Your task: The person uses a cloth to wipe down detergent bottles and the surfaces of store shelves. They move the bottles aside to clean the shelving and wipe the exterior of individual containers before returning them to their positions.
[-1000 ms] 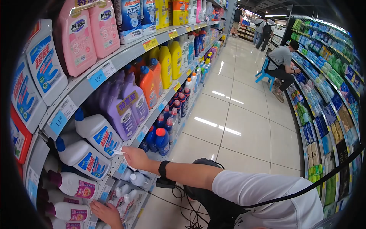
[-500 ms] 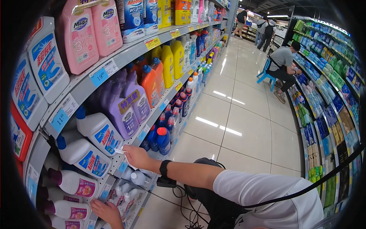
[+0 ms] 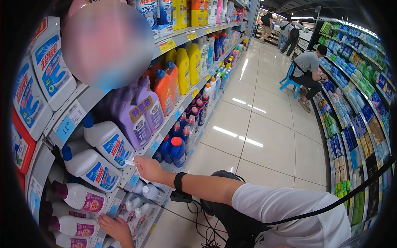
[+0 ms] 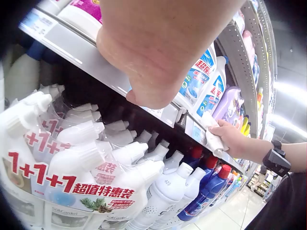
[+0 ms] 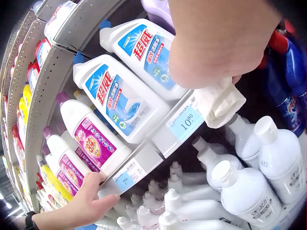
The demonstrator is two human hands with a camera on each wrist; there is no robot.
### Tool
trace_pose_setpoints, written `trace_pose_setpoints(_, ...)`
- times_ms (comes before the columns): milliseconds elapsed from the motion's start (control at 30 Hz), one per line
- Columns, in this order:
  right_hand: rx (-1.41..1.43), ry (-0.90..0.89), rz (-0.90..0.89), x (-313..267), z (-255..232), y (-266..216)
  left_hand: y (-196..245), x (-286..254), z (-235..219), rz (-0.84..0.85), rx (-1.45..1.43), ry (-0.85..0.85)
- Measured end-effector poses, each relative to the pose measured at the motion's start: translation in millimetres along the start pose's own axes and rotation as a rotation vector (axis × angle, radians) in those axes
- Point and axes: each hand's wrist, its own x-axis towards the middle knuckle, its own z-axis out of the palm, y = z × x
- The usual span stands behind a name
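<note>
My right hand (image 3: 148, 168) pinches a folded white cloth (image 5: 221, 104) against the front edge of the shelf, by the blue 10.80 price tag (image 5: 186, 123). Just behind the cloth, white toilet cleaner bottles (image 3: 108, 142) with blue caps stand on that shelf. Lower along the same edge my left hand (image 3: 115, 230) rests on the price strip, thumb spread from the fingers in the right wrist view. Beside it are white bottles with purple caps and pink labels (image 5: 91, 139). In the left wrist view the left fingers are mostly hidden behind the hand.
Below sit white bottles in 1+1+1 packs (image 4: 72, 177) and blue bottles with red caps (image 3: 178, 151). Purple bottles (image 3: 134, 120) stand farther along. Black cables (image 3: 206, 231) trail on the tiled floor (image 3: 264, 136). Across the aisle a person (image 3: 305, 68) sits on a blue stool (image 3: 288, 82).
Both hands stay nearly where they were, the cloth still at the shelf edge. A far person has walked slightly right. A round blur now covers the pink bottles.
</note>
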Motion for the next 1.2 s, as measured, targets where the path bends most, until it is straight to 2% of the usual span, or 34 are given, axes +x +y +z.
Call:
trace_pose_setpoints(367,0.025,0.004,0.005,-0.1,-1.8,-6.2,-3.8,-0.8,5.3,0.0,0.016,0.0)
trace_pose_setpoints(467,0.058,-0.016,0.056,-1.9,-0.7,-8.5,-5.3,-1.9,9.2,0.01,0.043,0.021)
trace_pose_setpoints(767,0.061,-0.018,0.0,-9.7,14.8,-13.0,-3.9,-0.5,3.5,0.002,0.027,0.009)
trace_pose_setpoints(833,0.006,-0.089,0.042,-8.2,17.2,-10.1,-1.7,0.0,-1.5,0.005,0.014,-0.007)
trace_pose_setpoints(933,-0.117,-0.064,0.026,-10.7,23.9,-0.5,-5.6,-6.3,11.5,0.021,0.019,0.056)
trace_pose_setpoints(967,-0.153,-0.053,-0.028,-12.1,29.7,15.1,-6.0,-2.6,13.9,0.014,-0.022,-0.017)
trace_pose_setpoints(1000,-0.074,-0.014,-0.055,-13.4,27.5,20.0,-11.1,-2.1,19.6,-0.005,-0.039,-0.093)
trace_pose_setpoints(1033,-0.147,-0.067,0.017,-11.0,33.3,27.8,-25.1,-7.3,51.7,-0.017,-0.012,-0.009)
trace_pose_setpoints(1067,-0.124,-0.09,-0.03,-12.2,24.5,26.0,-20.4,-6.9,39.6,0.079,-0.05,0.029)
trace_pose_setpoints(1100,-0.147,-0.004,-0.189,-12.6,28.5,35.7,-6.9,-3.0,13.4,0.045,-0.086,-0.033)
trace_pose_setpoints(1133,-0.18,-0.039,-0.166,-10.5,24.6,31.2,3.2,7.9,1.2,-0.091,-0.051,-0.182)
trace_pose_setpoints(1167,-0.126,-0.018,-0.163,-9.1,16.6,17.1,-5.0,2.9,5.6,0.022,-0.096,-0.057)
trace_pose_setpoints(1200,-0.066,-0.022,-0.073,-9.5,9.7,2.1,-9.5,-5.7,9.2,0.114,-0.066,0.121)
